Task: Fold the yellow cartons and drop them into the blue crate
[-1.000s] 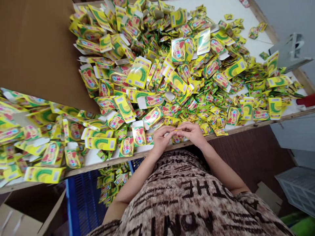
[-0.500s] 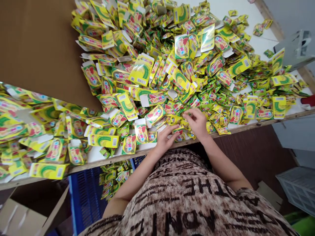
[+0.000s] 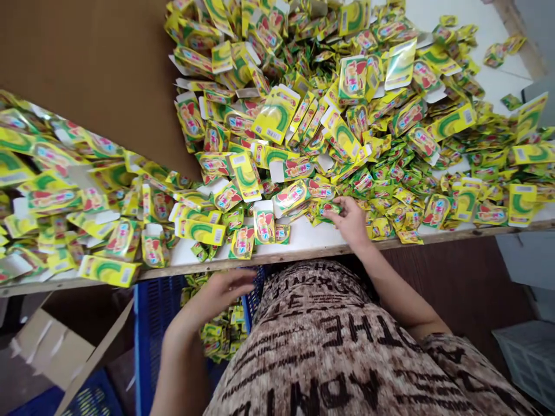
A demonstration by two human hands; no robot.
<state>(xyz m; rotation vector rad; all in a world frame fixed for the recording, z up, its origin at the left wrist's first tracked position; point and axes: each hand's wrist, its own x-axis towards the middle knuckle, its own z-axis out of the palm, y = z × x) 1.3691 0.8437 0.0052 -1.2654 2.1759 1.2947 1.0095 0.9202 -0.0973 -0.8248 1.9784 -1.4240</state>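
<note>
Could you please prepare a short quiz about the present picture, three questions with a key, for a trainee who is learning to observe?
1. True or false: in this view, the left hand shows over the blue crate.
2. Fill the gap: a brown cardboard panel fills the picture's upper ____ corner.
3. What is the right hand nearest to?
A. the blue crate
B. a small green packet
C. the brown cardboard panel

Key: 1 true; 2 left; 3 B.

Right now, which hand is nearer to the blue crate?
Left. The left hand is over the blue crate; the right hand is farther off, above the table, at a small packet.
</note>
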